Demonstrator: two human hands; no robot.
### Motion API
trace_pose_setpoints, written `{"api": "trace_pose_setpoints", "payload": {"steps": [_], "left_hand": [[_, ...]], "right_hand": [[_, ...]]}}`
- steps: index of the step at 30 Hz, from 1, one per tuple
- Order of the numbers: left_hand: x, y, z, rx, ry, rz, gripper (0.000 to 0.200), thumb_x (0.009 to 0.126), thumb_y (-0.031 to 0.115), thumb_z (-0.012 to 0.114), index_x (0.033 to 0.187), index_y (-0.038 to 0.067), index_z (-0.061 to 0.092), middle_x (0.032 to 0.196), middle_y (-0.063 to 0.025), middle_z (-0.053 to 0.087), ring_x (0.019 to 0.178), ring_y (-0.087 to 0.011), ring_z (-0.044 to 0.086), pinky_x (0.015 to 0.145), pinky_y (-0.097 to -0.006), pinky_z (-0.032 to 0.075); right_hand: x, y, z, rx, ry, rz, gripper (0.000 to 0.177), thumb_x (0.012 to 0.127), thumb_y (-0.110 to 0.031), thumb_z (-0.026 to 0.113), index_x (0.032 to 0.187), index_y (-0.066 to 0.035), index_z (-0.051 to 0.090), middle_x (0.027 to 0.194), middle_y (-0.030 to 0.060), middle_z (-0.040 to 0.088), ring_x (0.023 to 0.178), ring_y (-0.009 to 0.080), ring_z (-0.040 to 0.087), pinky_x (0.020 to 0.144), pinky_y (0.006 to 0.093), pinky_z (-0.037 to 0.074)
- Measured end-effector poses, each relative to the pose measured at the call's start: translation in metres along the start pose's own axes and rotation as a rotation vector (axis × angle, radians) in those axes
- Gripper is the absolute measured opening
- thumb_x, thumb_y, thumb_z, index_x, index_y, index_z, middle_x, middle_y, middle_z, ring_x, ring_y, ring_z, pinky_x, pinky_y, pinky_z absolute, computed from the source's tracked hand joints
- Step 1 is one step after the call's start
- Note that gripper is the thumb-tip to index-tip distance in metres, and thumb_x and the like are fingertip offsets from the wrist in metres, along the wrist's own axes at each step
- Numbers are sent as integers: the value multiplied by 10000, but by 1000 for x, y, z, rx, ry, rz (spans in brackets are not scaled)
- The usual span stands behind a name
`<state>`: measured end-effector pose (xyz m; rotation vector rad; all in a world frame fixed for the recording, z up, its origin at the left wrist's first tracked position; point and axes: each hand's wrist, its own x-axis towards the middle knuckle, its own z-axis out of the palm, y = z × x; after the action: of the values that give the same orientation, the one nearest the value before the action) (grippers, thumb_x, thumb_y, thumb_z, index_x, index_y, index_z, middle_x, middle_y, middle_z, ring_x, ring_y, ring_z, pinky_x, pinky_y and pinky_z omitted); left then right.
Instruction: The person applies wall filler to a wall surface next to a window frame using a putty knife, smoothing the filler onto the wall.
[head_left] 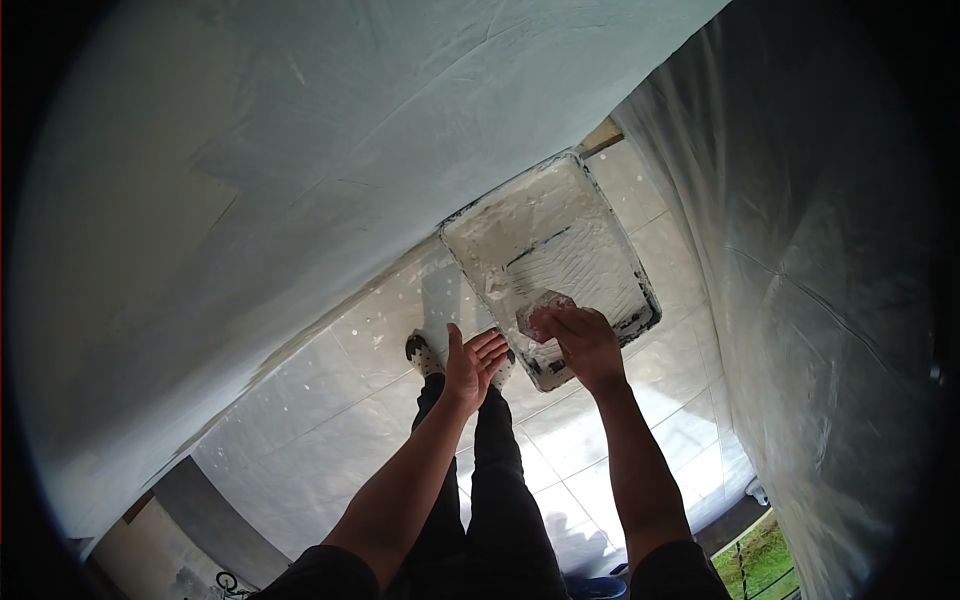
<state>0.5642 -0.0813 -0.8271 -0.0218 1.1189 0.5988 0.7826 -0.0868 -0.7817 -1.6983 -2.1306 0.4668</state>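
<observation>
A large paint tray [622,270] with a ribbed slope and dark, paint-smeared edges lies on the tiled floor, coated in thick whitish paint. Over its near end, my right hand [588,345] pinches a small pinkish, angular piece [543,314] smeared with whitish paint; its exact kind I cannot tell. My left hand [474,368] is held out left of the tray, fingers stretched and palm turned toward it, with nothing in it. Below that hand are my legs and my feet in spotted footwear [423,355].
A pale wall [330,130] rises along the left, close to the tray's far corner. Translucent plastic sheeting [790,250] hangs on the right. Paint drops spot the floor tiles [370,330]. Something blue [597,587] stands behind my legs, and grass [765,560] shows at lower right.
</observation>
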Motion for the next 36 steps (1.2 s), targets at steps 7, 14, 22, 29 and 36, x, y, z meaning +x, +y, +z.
{"api": "trace_pose_setpoints", "payload": {"steps": [7, 14, 22, 29, 36], "left_hand": [[4, 3, -4, 2, 6, -24, 1013, 874, 779, 204, 1321, -101, 430, 1290, -223, 519, 1204, -303, 493, 1065, -409, 360], [4, 10, -21, -136, -297, -72, 1057, 835, 824, 155, 1302, -70, 473, 1267, -184, 544, 1093, -276, 555, 953, -385, 424], [2, 22, -19, -17, -267, -88, 1147, 800, 856, 141, 1375, -110, 368, 1429, -233, 392, 1308, -332, 394, 1104, -414, 280], [8, 27, -15, 14, -202, -109, 1142, 813, 839, 139, 1392, -131, 304, 1439, -274, 359, 1341, -351, 366, 1148, -432, 236], [16, 42, -24, 130, -163, -93, 1126, 818, 834, 143, 1402, -116, 305, 1438, -260, 379, 1373, -330, 320, 1160, -424, 195]], "right_hand": [[-33, -51, 42, -37, 5, 182, 266, 838, -84, 610, 1102, -95, 640, 1062, 29, 675, 969, 202, 646, 783, 373, 483], [-42, -118, 73, 21, 163, 467, 314, 808, -80, 645, 1120, -55, 654, 1069, 74, 669, 961, 208, 647, 830, 363, 490], [-50, -141, 42, 151, 237, 538, 259, 822, -36, 618, 1073, -59, 676, 1022, 76, 684, 923, 224, 661, 796, 347, 514], [-47, -143, 29, 640, 662, 1284, 136, 902, -76, 597, 1011, 2, 618, 944, 110, 645, 811, 202, 643, 670, 339, 519], [-2, -164, 96, 1802, 1185, 1601, 246, 909, -118, 596, 1153, -108, 563, 1012, 26, 655, 847, 137, 610, 670, 274, 413]]}}
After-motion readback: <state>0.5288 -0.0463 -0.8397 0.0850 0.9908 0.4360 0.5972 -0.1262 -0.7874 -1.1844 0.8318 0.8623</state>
